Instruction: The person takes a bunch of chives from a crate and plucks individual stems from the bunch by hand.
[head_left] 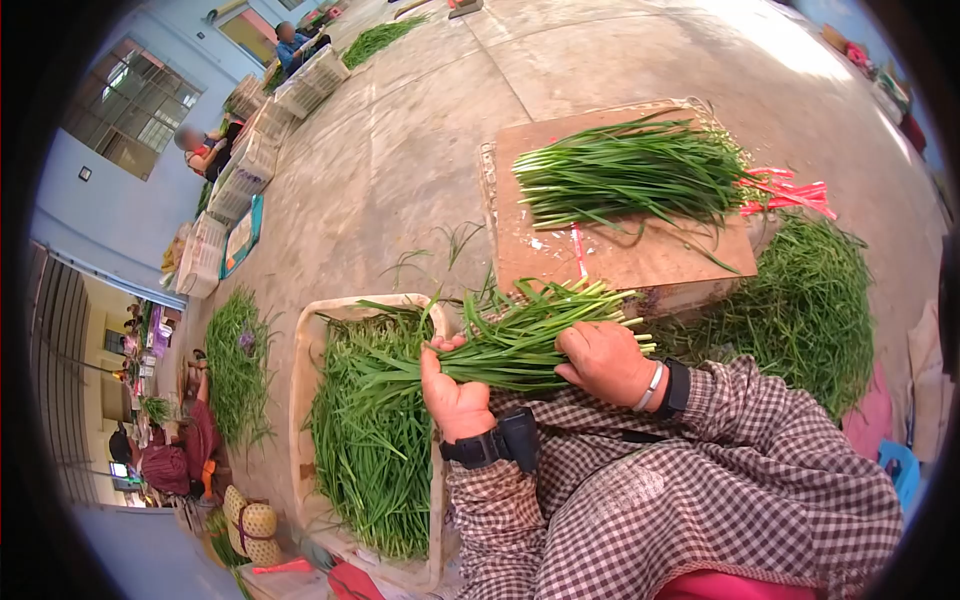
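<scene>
A loose bunch of garlic chives (510, 345), with flat green leaves and pale cut ends, lies across both my hands. My right hand (605, 362) is closed over the bunch near the pale ends, its back toward me. My left hand (455, 395) curls around the leafy part, its fingertips showing at the far side. Under the leaf tips stands a white plastic crate (300, 400) full of more chives (375, 450). Beyond my hands, a neat pile of chives (630, 175) rests on a brown board (640, 255).
Red-pink ties (795, 195) lie at the board's right edge. A large heap of greens (815, 300) is on the right; another heap (238, 370) lies left of the crate. A straw hat (252, 525) sits at lower left. Two people work by white crates (240, 185) along the far wall.
</scene>
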